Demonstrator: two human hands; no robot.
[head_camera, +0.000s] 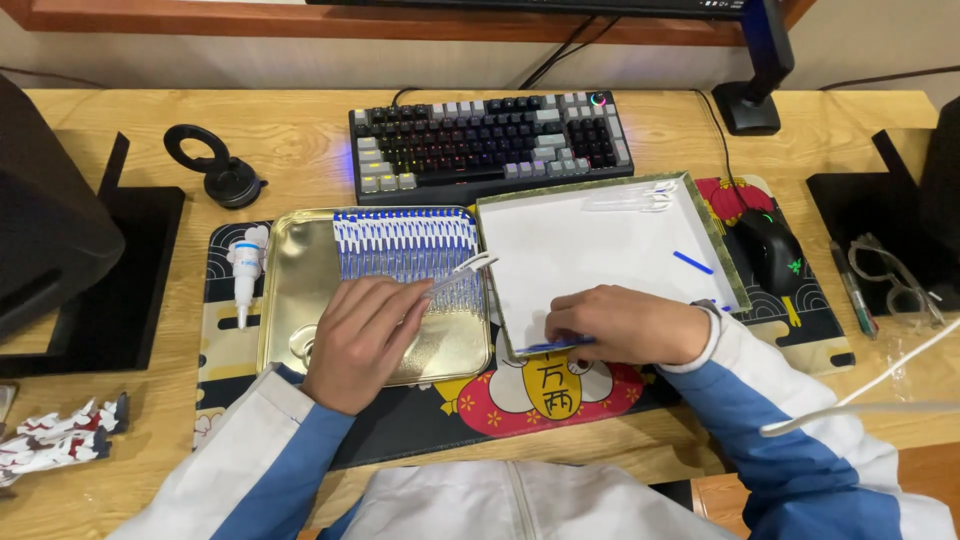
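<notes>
View from above of a person seated at a wooden tabletop (300, 140). The landmark is a gold metal tray (290, 290) on a dark patterned desk mat (420, 420). Across the tray's far half lies a neat row of blue and white sticks (405, 245). The left hand (358, 340) rests over the tray's near right part, fingers curled around white tweezers (462, 272) whose tips point right, past the row. Touching the tray's right side sits a shallow white box lid (590, 245). The right hand (622, 325) lies on the lid's near edge, fingers closed, pinching a small blue strip (552, 347). Beyond the tray is a keyboard (490, 145); left of the tray, a small white bottle (245, 265)
</notes>
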